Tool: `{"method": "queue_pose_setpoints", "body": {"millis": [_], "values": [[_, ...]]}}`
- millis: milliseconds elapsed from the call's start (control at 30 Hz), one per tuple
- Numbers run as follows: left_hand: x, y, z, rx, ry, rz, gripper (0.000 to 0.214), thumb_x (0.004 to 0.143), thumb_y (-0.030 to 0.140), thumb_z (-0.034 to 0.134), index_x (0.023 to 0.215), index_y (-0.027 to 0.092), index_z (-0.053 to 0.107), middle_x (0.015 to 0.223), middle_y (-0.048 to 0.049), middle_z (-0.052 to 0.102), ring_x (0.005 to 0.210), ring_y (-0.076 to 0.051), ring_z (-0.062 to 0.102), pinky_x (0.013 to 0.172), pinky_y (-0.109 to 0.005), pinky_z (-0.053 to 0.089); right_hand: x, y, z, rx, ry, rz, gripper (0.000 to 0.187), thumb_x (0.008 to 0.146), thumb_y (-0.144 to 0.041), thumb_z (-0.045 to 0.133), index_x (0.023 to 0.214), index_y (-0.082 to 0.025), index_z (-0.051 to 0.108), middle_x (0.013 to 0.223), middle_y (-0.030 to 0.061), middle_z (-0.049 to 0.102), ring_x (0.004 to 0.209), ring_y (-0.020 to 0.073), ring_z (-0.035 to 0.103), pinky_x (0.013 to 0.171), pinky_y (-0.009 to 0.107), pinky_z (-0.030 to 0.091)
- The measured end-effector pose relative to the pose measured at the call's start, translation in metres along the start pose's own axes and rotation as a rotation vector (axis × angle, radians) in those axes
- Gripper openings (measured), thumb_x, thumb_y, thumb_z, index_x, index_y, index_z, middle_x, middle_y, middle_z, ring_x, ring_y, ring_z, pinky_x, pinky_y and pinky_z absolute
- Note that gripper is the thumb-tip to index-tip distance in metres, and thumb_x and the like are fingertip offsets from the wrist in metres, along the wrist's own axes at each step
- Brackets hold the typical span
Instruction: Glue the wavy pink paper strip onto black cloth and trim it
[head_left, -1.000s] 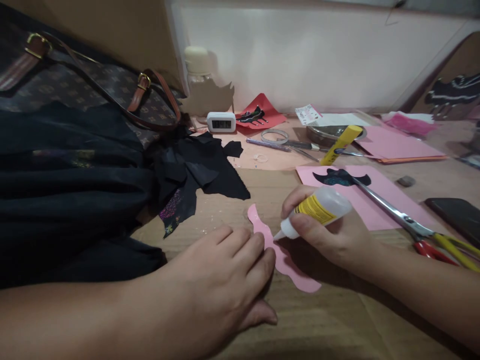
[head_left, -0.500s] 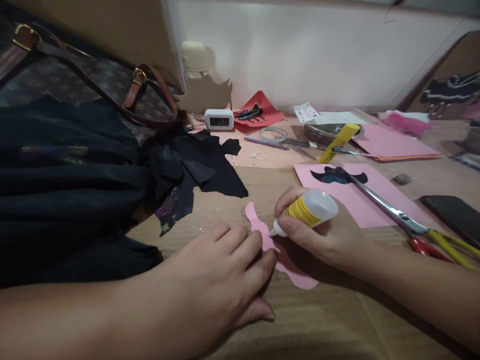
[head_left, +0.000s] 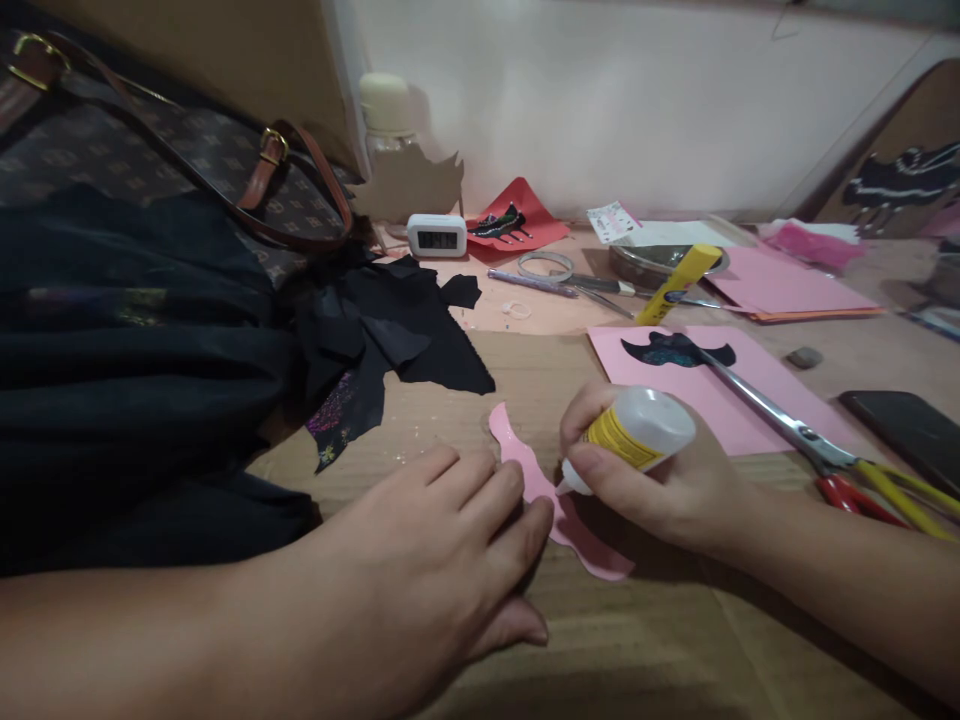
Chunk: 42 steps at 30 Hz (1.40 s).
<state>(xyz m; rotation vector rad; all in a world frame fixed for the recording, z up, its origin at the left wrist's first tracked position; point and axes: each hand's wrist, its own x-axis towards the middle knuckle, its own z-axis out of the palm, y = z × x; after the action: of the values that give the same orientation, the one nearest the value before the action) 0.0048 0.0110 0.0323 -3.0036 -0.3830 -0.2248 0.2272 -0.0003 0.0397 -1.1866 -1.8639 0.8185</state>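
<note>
The right hand (head_left: 664, 490) grasps a small translucent plastic glue bottle with a yellow label (head_left: 639, 430), fingers and thumb wrapped around its body. The bottle is tilted down to the left, and its white nozzle touches a pink wavy paper cut-out (head_left: 525, 468). This cut-out lies flat on the brown cardboard work surface (head_left: 645, 640), near the middle of the scene. The left hand (head_left: 442, 560) rests palm down with its fingers released and stretched flat, the fingertips pressing on the cut-out's left edge.

Just right of the bottle and farther back lies a pink paper sheet (head_left: 757, 405) bearing a black glittery bat shape (head_left: 675, 350). Long metal scissors with red and yellow handles (head_left: 817, 455) lie across that sheet. A yellow glue stick (head_left: 679, 283) leans behind it. Black paper scraps (head_left: 405, 330) sit to the far left of the cut-out, beside a dark cloth (head_left: 135, 390) and a brown patterned handbag (head_left: 187, 170). A small white digital clock (head_left: 436, 235) stands by the far wall, and a black phone (head_left: 907, 425) lies at the right.
</note>
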Motion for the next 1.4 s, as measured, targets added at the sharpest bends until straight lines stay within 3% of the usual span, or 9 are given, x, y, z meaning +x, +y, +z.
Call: {"method": "queue_pose_setpoints", "body": {"millis": [233, 433, 933, 1133, 1400], "values": [[-0.0001, 0.0001, -0.0009, -0.010, -0.019, 0.007, 0.056, 0.102, 0.053, 0.045, 0.132, 0.009, 0.060, 0.118, -0.0124, 0.069, 0.105, -0.033, 0.062, 0.077, -0.044, 0.053, 0.0006, 0.0012, 0.0020, -0.016, 0.031, -0.047, 0.010, 0.089, -0.025, 0.064, 0.080, -0.022, 0.061, 0.069, -0.0034, 0.066, 0.061, 0.0101, 0.064, 0.056, 0.017, 0.050], [-0.0005, -0.0007, 0.0008, 0.008, 0.005, 0.006, 0.055, 0.101, 0.052, 0.047, 0.132, 0.009, 0.061, 0.120, -0.0144, 0.069, 0.107, -0.034, 0.062, 0.080, -0.045, 0.054, 0.0005, 0.0049, 0.0037, 0.005, -0.027, -0.013, 0.011, 0.089, -0.029, 0.067, 0.087, -0.021, 0.061, 0.072, -0.0027, 0.067, 0.062, 0.0109, 0.063, 0.057, 0.019, 0.050], [0.0016, -0.0018, 0.0003, 0.006, 0.011, 0.013, 0.057, 0.100, 0.054, 0.050, 0.133, 0.008, 0.061, 0.115, -0.0148, 0.071, 0.101, -0.033, 0.064, 0.076, -0.045, 0.055, -0.0001, -0.0016, 0.0007, -0.008, -0.082, 0.007, 0.022, 0.092, -0.028, 0.056, 0.071, -0.020, 0.054, 0.059, -0.0041, 0.056, 0.051, 0.0094, 0.053, 0.049, 0.020, 0.043], [-0.0011, -0.0024, 0.0007, -0.036, 0.003, 0.004, 0.057, 0.102, 0.053, 0.045, 0.134, 0.008, 0.059, 0.115, -0.0150, 0.070, 0.102, -0.035, 0.063, 0.077, -0.047, 0.054, -0.0030, 0.0009, -0.0013, 0.015, 0.003, 0.023, 0.021, 0.093, -0.031, 0.057, 0.074, -0.021, 0.055, 0.060, -0.0032, 0.056, 0.054, 0.0121, 0.055, 0.051, 0.023, 0.044], [-0.0017, -0.0015, 0.0050, -0.015, 0.002, 0.013, 0.055, 0.106, 0.050, 0.034, 0.136, 0.011, 0.057, 0.122, -0.0140, 0.068, 0.107, -0.035, 0.062, 0.075, -0.046, 0.051, -0.0025, 0.0000, 0.0006, -0.040, -0.064, 0.076, 0.025, 0.090, -0.032, 0.058, 0.069, -0.020, 0.052, 0.058, -0.0037, 0.054, 0.051, 0.0103, 0.051, 0.047, 0.022, 0.040]]}}
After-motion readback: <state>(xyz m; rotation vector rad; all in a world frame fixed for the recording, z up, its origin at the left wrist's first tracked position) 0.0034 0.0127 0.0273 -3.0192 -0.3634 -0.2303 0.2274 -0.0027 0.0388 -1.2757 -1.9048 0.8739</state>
